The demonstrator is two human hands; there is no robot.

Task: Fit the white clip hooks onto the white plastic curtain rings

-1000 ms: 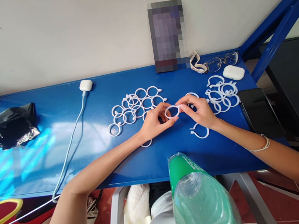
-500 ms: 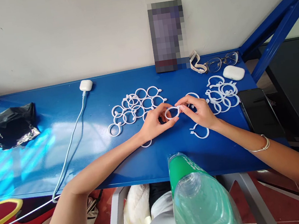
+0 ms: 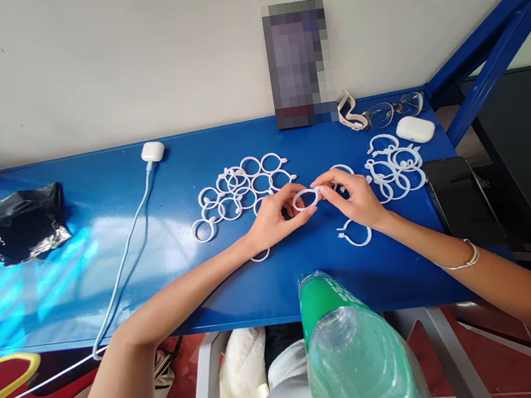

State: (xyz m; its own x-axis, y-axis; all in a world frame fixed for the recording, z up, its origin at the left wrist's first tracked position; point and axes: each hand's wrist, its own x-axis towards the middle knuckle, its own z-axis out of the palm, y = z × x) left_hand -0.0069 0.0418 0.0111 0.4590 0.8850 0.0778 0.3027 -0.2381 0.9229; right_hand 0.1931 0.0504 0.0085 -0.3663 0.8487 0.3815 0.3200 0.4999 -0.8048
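Observation:
Between my two hands, just above the blue table, is a white plastic ring (image 3: 307,208). My left hand (image 3: 275,216) curls its fingers around the ring's left and near side. The thumb and fingers of my right hand (image 3: 351,197) pinch its right end, where the clasp sits. Several closed white rings (image 3: 232,218) lie overlapping to the left. More white rings (image 3: 400,198) are heaped to the right. An open ring (image 3: 368,234) with its ends apart lies just below my right hand. Another ring (image 3: 261,260) is partly covered by my left wrist.
A green-labelled plastic bottle (image 3: 325,292) stands close in front of me. To the right lie a black phone (image 3: 463,197), a white earbud case (image 3: 415,130) and eyeglasses (image 3: 381,115). On the left are a torn black bag (image 3: 44,207) and a charger cable (image 3: 128,244).
Almost nothing differs. Both hands keep their hold on the ring in the same place, with only a very slight shift of the fingers.

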